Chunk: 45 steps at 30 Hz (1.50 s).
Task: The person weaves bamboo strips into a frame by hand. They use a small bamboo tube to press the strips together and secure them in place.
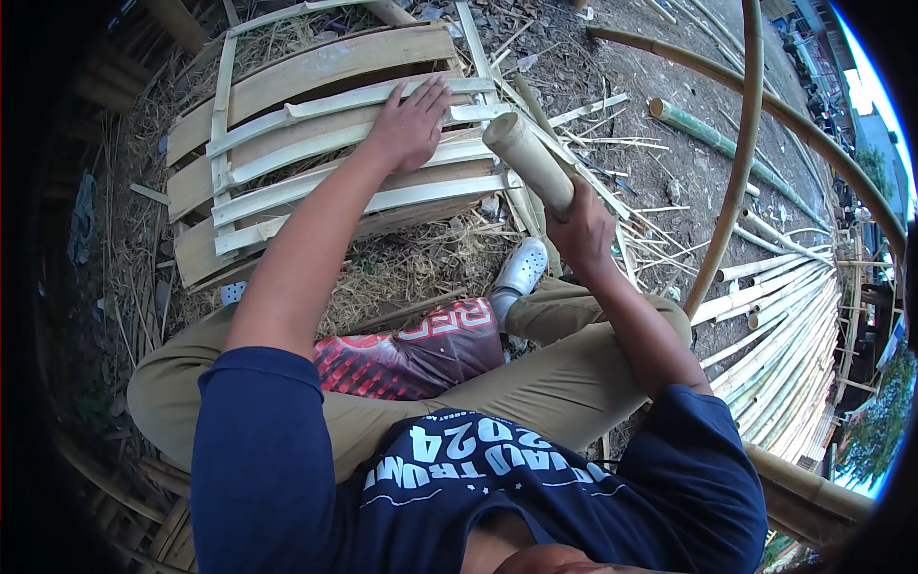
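My left hand lies flat on pale split-bamboo slats, its fingers stretched over the upper strips. These slats cross a low rack of wider wooden boards, with a crosswise strip at the left end. In my right hand is a thick, pale bamboo or wooden club. My fingers wrap round its lower part, and the round end points up and left, beside the right ends of the slats. That end appears to be apart from them, though its height is hard to judge.
Thin bamboo offcuts litter the ground right of the rack. Farther right lie a green bamboo pole and a large bundle of poles. A curved pole rises near my right arm. My shoe is close to the rack's lower edge.
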Each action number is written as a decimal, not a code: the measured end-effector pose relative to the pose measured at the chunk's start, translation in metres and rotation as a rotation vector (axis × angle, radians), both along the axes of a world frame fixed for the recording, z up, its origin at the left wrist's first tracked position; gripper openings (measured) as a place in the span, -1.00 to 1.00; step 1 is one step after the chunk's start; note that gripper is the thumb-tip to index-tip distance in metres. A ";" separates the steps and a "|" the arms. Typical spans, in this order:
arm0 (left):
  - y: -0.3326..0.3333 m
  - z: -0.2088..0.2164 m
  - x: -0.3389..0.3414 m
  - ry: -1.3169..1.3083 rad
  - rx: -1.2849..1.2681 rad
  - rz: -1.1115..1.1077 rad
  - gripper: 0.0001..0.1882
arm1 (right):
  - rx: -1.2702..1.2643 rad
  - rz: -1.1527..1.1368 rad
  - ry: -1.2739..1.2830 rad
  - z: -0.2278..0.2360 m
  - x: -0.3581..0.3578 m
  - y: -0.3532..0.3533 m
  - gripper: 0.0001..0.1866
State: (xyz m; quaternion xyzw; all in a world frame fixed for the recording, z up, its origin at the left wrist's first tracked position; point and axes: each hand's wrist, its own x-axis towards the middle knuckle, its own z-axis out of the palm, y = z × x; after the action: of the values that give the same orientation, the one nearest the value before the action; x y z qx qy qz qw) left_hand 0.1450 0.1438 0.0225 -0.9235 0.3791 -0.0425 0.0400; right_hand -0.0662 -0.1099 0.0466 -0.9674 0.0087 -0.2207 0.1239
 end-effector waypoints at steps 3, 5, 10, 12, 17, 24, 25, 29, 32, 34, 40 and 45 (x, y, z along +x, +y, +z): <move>-0.002 0.000 0.001 0.010 -0.027 -0.034 -0.31 | -0.068 0.044 -0.004 -0.004 0.002 -0.009 -0.50; -0.004 0.002 0.004 0.013 -0.003 -0.028 -0.31 | -0.011 -0.228 0.165 -0.012 0.009 -0.021 -0.66; -0.008 0.000 0.005 0.049 -0.038 -0.028 -0.29 | -0.049 0.009 0.041 -0.009 0.007 -0.024 -0.68; -0.009 -0.006 0.008 0.089 -0.080 -0.026 -0.27 | 0.073 -0.091 0.201 -0.021 0.007 -0.022 -0.82; -0.007 -0.011 0.015 0.078 -0.074 -0.060 -0.25 | -0.021 0.026 0.011 -0.012 0.007 -0.030 -0.80; -0.007 -0.006 0.011 0.122 -0.080 -0.056 -0.25 | 0.030 -0.004 0.078 -0.017 0.007 -0.028 -0.77; -0.011 -0.004 0.007 0.135 -0.066 -0.047 -0.25 | 0.009 -0.077 0.247 -0.024 0.004 -0.027 -0.76; -0.005 -0.006 0.013 0.107 -0.064 -0.035 -0.25 | 0.065 0.080 -0.062 -0.010 0.009 -0.029 -0.74; -0.008 -0.008 0.009 0.108 -0.074 -0.045 -0.25 | 0.089 -0.030 0.101 -0.015 0.011 -0.029 -0.77; -0.007 -0.011 0.011 0.108 -0.068 -0.026 -0.26 | 0.185 -0.175 0.214 -0.018 0.013 -0.030 -0.78; -0.007 -0.002 0.010 0.062 -0.084 -0.052 -0.28 | 0.143 -0.226 0.143 -0.030 0.015 -0.029 -0.72; -0.004 -0.001 0.006 0.075 -0.104 -0.024 -0.30 | 0.010 0.047 -0.009 -0.006 0.011 -0.031 -0.68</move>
State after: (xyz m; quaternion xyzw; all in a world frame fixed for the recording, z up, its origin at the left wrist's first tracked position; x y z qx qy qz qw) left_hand 0.1510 0.1402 0.0213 -0.9208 0.3884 -0.0280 -0.0228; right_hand -0.0556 -0.1410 0.0404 -0.9657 -0.0134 -0.2220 0.1341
